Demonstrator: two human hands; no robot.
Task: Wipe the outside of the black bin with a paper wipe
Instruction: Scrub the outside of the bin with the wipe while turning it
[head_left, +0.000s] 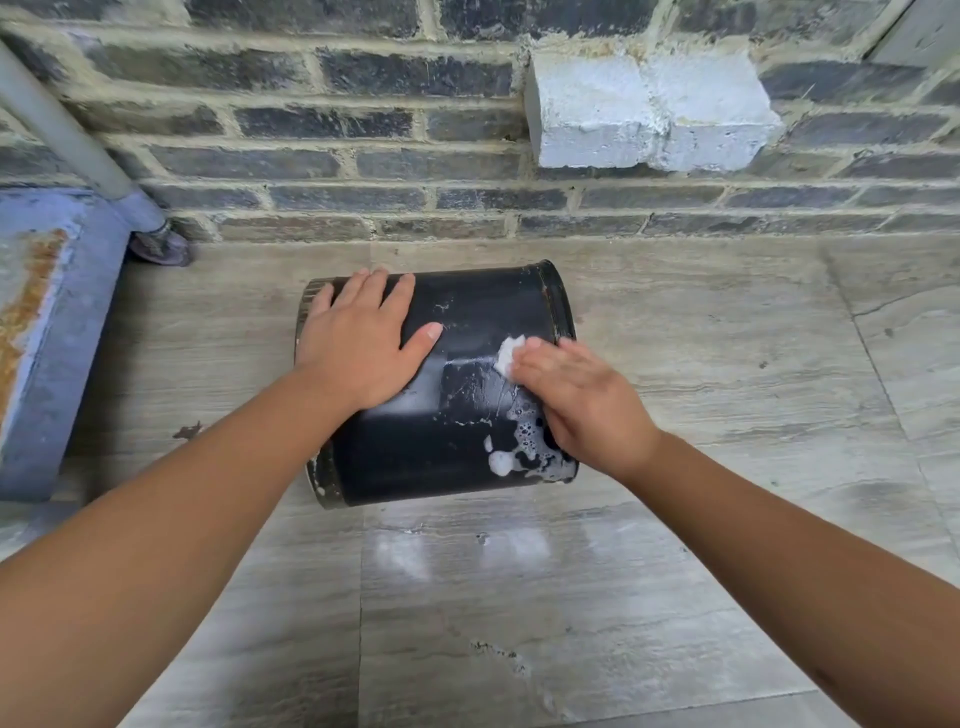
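looking down, we see the black bin lying on its side on the grey tiled floor, close to the brick wall, its ends pointing left and right. our left hand lies flat on the upper left of its curved side, fingers spread wide and reaching toward the far edge, thumb stretched to the right. nothing is held in it; the palm simply presses on the bin.

our right hand rests on the right part of the curved side, near the rim at that end. its fingers are bent and close together over a small white paper wipe, which sticks out just past the fingertips, between them and the left thumb. the wipe touches the bin's surface.

below the right hand's fingers, toward us, white foam with bubbles clings to the bin's lower right side. a wet sheen runs across the black surface between the two hands. beyond the left fingers, far left, a grey pipe meets the floor.
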